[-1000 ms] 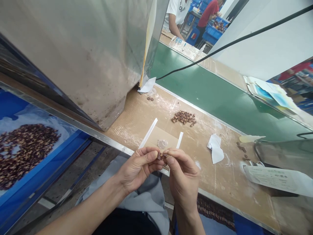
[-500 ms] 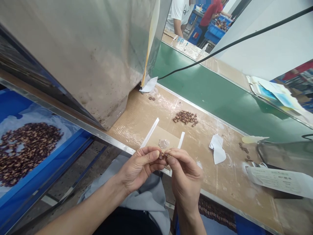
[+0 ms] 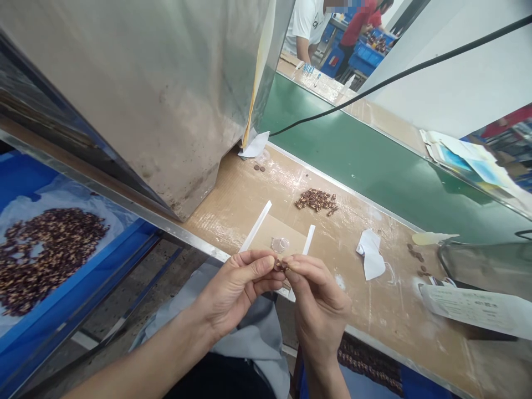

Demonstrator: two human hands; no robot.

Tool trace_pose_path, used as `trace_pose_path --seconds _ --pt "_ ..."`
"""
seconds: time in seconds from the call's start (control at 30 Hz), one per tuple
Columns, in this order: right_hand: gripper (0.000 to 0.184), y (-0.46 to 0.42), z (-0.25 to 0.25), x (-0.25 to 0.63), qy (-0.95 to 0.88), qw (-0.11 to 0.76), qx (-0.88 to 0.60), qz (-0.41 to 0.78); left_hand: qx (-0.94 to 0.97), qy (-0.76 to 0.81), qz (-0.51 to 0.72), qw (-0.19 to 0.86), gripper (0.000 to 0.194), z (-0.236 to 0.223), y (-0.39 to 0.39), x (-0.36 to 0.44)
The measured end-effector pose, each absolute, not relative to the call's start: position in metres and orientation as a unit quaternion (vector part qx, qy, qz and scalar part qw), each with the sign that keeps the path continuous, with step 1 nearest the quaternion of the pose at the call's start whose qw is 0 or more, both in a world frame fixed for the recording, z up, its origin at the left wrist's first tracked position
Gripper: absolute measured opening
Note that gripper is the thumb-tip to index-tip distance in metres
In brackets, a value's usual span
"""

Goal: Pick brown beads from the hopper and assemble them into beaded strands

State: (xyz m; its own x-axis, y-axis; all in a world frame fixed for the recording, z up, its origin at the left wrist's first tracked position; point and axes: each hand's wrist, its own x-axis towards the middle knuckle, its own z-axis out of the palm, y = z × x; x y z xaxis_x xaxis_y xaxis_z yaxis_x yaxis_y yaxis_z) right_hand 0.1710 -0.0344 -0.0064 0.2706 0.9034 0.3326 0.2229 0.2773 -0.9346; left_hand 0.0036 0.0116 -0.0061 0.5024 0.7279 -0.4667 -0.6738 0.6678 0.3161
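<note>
Both hands meet in front of me over the near edge of the work table [image 3: 245, 183]. Between thumb and fingers, my left hand [image 3: 236, 288] pinches a small brown-and-gold part [image 3: 281, 266]. My right hand [image 3: 318, 299] grips the same part from the other side with its fingertips. The fingers cover most of it, so its exact kind does not show. Just beyond the fingertips lies a small clear round plastic piece [image 3: 280, 244], between two white tape strips [image 3: 255, 226]. Farther back is a loose pile of similar brown-and-gold parts [image 3: 316, 200].
A large metal housing [image 3: 166, 100] stands at the left. Beyond the table runs a green conveyor belt [image 3: 332, 138], crossed by a black cable [image 3: 353, 102]. A blue tray [image 3: 75, 271] of brown parts sits lower left. White paper [image 3: 371, 255] lies at right. Co-workers [image 3: 305, 27] are in the background.
My hands stay together on the small part, which has turned slightly between the fingertips. Both hands sit marginally farther right in the view.
</note>
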Motion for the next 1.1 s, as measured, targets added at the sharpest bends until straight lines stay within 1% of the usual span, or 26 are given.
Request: trace_pose_path --seconds 0.13,0.4,0.53,0.63,0.7,0.77,0.93,1.1 --pt "0.014 -0.034 -0.004 0.17 -0.537 0.597 -0.529 0.275 0.054 0.298 0.41 0.86 0.039 -0.004 0.012 0.001" --pt "0.018 -0.035 -0.002 0.17 -0.576 0.578 -0.528 0.234 0.083 0.306 0.419 0.851 0.034 -0.002 0.01 -0.001" --pt "0.025 -0.035 -0.004 0.169 -0.584 0.588 -0.515 0.218 0.085 0.311 0.43 0.843 0.033 0.001 0.007 0.0" --pt "0.022 -0.036 -0.005 0.166 -0.569 0.6 -0.516 0.224 0.109 0.325 0.435 0.833 0.033 0.002 0.006 0.002" --pt "0.018 -0.037 -0.005 0.165 -0.541 0.609 -0.524 0.249 0.151 0.336 0.437 0.82 0.036 0.002 0.005 0.001" --pt "0.014 -0.037 -0.005 0.164 -0.508 0.618 -0.528 0.285 0.233 0.353 0.443 0.79 0.039 0.001 0.004 -0.002" --pt "0.007 -0.039 -0.005 0.163 -0.463 0.629 -0.518 0.349 0.498 0.369 0.417 0.665 0.044 0.001 0.0 -0.013" --pt "0.005 -0.041 -0.005 0.161 -0.449 0.636 -0.514 0.36 0.591 0.345 0.401 0.608 0.045 0.004 -0.001 -0.011"
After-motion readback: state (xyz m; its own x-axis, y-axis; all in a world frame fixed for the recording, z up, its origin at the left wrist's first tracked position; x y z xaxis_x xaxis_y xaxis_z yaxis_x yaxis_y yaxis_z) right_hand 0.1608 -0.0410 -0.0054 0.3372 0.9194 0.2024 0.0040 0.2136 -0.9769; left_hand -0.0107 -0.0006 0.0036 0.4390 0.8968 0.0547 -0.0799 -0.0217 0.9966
